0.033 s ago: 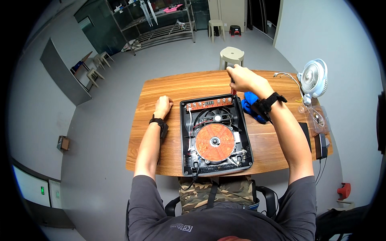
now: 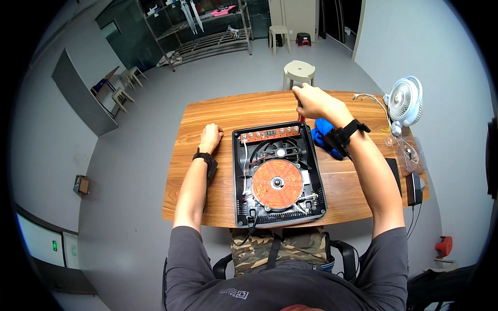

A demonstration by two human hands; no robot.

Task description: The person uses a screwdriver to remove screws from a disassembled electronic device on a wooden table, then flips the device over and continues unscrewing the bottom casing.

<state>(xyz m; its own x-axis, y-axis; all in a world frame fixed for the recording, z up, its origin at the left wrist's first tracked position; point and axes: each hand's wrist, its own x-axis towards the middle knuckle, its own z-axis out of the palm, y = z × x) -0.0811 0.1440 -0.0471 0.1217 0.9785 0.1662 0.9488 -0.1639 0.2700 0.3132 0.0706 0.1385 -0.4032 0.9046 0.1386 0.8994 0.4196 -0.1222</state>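
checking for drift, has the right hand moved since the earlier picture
No, the right hand shows no visible shift against the far edge of the wooden table.

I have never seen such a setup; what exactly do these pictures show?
There is no robot, only a person working bare-handed. A fisheye camera on the head looks down, bending straight edges. On the wooden table lies an opened induction cooker, its round copper coil exposed. The right hand grips an upright tool, perhaps a screwdriver, at the cooker's far right corner. The left hand rests beside the cooker; I see nothing in it. To the right are a blue cloth, a desk fan and a clear plastic box.
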